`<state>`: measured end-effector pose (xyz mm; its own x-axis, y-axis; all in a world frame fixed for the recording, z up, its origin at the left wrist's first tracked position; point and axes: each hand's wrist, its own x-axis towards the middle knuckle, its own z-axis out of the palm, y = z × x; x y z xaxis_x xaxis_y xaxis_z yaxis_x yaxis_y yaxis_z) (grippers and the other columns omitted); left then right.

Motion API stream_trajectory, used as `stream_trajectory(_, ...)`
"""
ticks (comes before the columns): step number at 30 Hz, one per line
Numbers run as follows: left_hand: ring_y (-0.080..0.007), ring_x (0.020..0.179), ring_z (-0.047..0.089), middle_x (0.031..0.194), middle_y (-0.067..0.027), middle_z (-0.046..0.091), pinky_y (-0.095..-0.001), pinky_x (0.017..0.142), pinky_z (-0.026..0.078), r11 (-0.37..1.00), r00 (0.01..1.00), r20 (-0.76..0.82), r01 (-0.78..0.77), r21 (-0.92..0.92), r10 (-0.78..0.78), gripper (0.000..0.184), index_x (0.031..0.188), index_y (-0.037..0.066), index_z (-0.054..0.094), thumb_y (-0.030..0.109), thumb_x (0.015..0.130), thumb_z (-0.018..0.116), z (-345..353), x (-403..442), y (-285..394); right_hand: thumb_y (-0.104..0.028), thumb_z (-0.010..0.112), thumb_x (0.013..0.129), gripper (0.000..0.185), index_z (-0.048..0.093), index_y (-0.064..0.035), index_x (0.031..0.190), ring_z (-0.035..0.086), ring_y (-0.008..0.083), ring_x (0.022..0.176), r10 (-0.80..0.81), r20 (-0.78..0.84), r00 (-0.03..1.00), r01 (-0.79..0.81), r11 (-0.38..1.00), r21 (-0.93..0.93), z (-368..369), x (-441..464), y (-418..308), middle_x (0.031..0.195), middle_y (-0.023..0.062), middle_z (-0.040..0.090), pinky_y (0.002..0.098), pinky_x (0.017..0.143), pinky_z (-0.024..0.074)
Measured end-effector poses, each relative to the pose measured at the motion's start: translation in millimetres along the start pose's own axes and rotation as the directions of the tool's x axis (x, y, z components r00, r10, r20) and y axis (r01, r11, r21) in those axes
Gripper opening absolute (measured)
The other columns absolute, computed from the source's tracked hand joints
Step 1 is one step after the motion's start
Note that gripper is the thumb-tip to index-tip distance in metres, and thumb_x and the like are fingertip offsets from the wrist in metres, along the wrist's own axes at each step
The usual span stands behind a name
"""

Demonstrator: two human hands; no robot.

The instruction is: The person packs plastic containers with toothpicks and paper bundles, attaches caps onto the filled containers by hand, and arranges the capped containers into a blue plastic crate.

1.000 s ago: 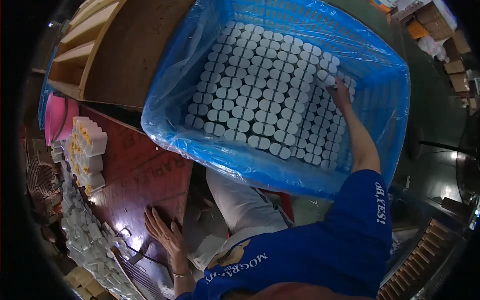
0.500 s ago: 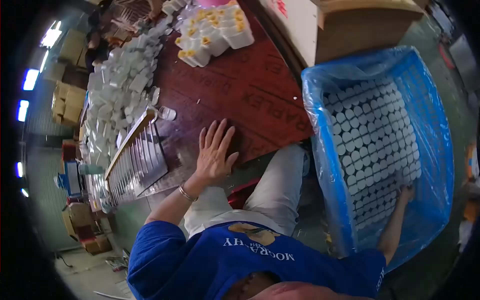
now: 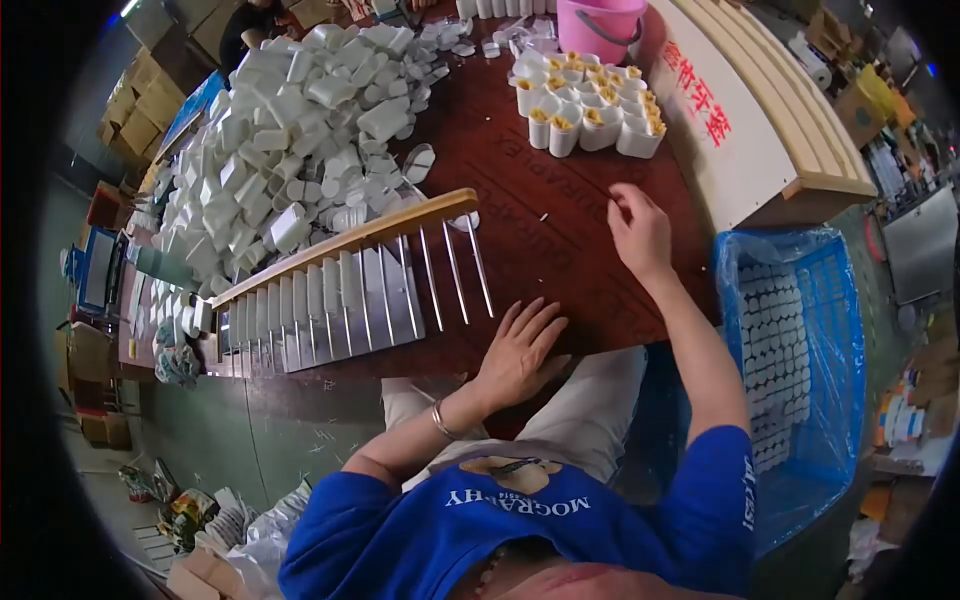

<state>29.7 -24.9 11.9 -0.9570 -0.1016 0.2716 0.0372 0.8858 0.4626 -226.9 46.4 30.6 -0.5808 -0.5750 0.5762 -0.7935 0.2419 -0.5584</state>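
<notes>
My left hand (image 3: 522, 347) lies flat at the near edge of the dark red table (image 3: 520, 260), fingers spread and empty. Over the table's right side, my right hand (image 3: 640, 232) is loosely curled, thumb and forefinger a little apart; nothing shows between them. Beyond it stands a cluster of white plastic containers (image 3: 598, 128), several with yellowish pieces sticking out of their tops. Left of my hands is a rack (image 3: 360, 232) with a wooden bar and metal rods; white pieces sit on several of its rods.
A large heap of white plastic containers (image 3: 290, 140) covers the table's left side. A pink bucket (image 3: 600, 28) stands at the back. On the right are a wooden box (image 3: 750, 130) with red characters and a blue plastic-lined basket (image 3: 832, 350) holding rows of white-topped items. Another person (image 3: 250, 35) is at the far left.
My right hand has come up out of the blue basket and moved left over the table. My left hand stays on the table's edge. The view has turned left, showing more of the rack.
</notes>
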Motion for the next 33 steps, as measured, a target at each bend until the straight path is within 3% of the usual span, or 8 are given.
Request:
stream_trajectory(2, -0.0367, 0.130, 0.043, 0.135, -0.0183, 0.051, -0.0488, 0.110, 0.033, 0.997, 0.993, -0.092, 0.071, -0.012, -0.072, 0.050, 0.126, 0.001, 0.053, 0.021, 0.083, 0.069, -11.6, -25.4, -16.6, -0.020, 0.069, 0.084, 0.046, 0.051, -0.0050, 0.124, 0.066, 0.0331, 0.089, 0.213, -0.015, 0.977, -0.212, 0.965, -0.151, 50.2, 42.3, -23.9, 0.098, 0.0166, 0.065, 0.0433, 0.073, 0.0527)
stream_trajectory(4, -0.0379, 0.126, 0.047, 0.129, -0.0187, 0.053, -0.0473, 0.107, 0.038, 0.989, 0.976, -0.174, 0.113, -0.097, -0.128, 0.048, 0.123, 0.000, 0.054, 0.015, 0.081, 0.071, -17.1, -39.0, -30.4, -0.031, 0.070, 0.082, 0.066, 0.037, -0.0091, 0.135, 0.066, 0.0362, 0.090, 0.180, -0.217, 0.960, -0.243, 0.917, -0.317, 94.6, 65.7, -26.3, 0.108, 0.0184, 0.061, 0.0471, 0.075, 0.0532)
stream_trajectory(5, -0.0384, 0.122, 0.050, 0.124, -0.0187, 0.055, -0.0468, 0.104, 0.041, 0.982, 0.971, -0.206, 0.086, -0.168, -0.120, 0.046, 0.119, -0.002, 0.054, 0.011, 0.078, 0.073, -19.4, -39.3, -33.6, -0.035, 0.069, 0.082, 0.073, 0.030, -0.0087, 0.138, 0.065, 0.0384, 0.091, 0.287, -0.169, 0.943, -0.329, 0.878, -0.347, 105.9, 74.9, -25.8, 0.116, 0.0205, 0.057, 0.0504, 0.074, 0.0539)
stream_trajectory(17, -0.0361, 0.119, 0.051, 0.120, -0.0171, 0.057, -0.0474, 0.107, 0.038, 0.987, 0.967, -0.233, 0.070, -0.147, -0.103, 0.046, 0.118, -0.002, 0.054, 0.017, 0.080, 0.072, -15.1, -33.8, -29.1, -0.027, 0.062, 0.084, 0.048, 0.039, -0.0088, 0.122, 0.067, 0.0373, 0.085, 0.296, -0.229, 0.927, -0.371, 0.807, -0.459, 145.3, 88.7, -6.0, 0.104, 0.0158, 0.062, 0.0528, 0.064, 0.0552)
stream_trajectory(23, -0.0396, 0.120, 0.050, 0.124, -0.0226, 0.054, -0.0460, 0.104, 0.041, 0.943, 0.940, -0.223, 0.194, -0.271, -0.258, 0.061, 0.128, -0.003, 0.046, 0.009, 0.075, 0.073, -13.0, -22.8, -26.8, -0.026, 0.064, 0.084, 0.046, 0.041, -0.0089, 0.121, 0.068, 0.0384, 0.078, 0.336, -0.092, 0.937, -0.333, 0.787, -0.519, 96.2, 21.0, -57.8, 0.094, 0.0160, 0.065, 0.0517, 0.063, 0.0547)
stream_trajectory(27, -0.0460, 0.118, 0.049, 0.126, -0.0290, 0.050, -0.0453, 0.101, 0.042, 0.901, 0.882, -0.393, 0.076, -0.428, -0.261, 0.077, 0.136, -0.006, 0.036, 0.001, 0.069, 0.074, -1.4, 28.8, -42.5, -0.027, 0.067, 0.086, 0.046, 0.042, -0.0067, 0.118, 0.068, 0.0394, 0.081, 0.332, 0.034, 0.943, -0.282, 0.847, -0.451, 62.7, -29.0, -105.9, 0.098, 0.0178, 0.067, 0.0497, 0.066, 0.0553)
stream_trajectory(31, -0.0429, 0.107, 0.055, 0.125, -0.0276, 0.052, -0.0498, 0.092, 0.042, 0.951, 0.880, -0.469, -0.080, -0.300, -0.074, 0.076, 0.139, -0.004, 0.032, 0.009, 0.074, 0.070, 18.4, 55.7, -67.6, -0.026, 0.067, 0.086, 0.038, 0.048, -0.0070, 0.113, 0.068, 0.0379, 0.087, 0.328, 0.151, 0.933, -0.254, 0.894, -0.370, 42.0, -54.4, -128.7, 0.098, 0.0189, 0.069, 0.0485, 0.071, 0.0551)
stream_trajectory(33, -0.0372, 0.107, 0.059, 0.118, -0.0209, 0.059, -0.0446, 0.098, 0.041, 0.950, 0.900, -0.382, 0.095, -0.296, -0.209, 0.071, 0.135, 0.000, 0.038, 0.015, 0.076, 0.073, 17.6, 53.6, -65.3, -0.028, 0.067, 0.087, 0.038, 0.052, -0.0069, 0.115, 0.069, 0.0371, 0.087, 0.220, 0.202, 0.954, -0.166, 0.953, -0.255, 35.2, -62.6, -116.4, 0.096, 0.0178, 0.070, 0.0470, 0.073, 0.0549)
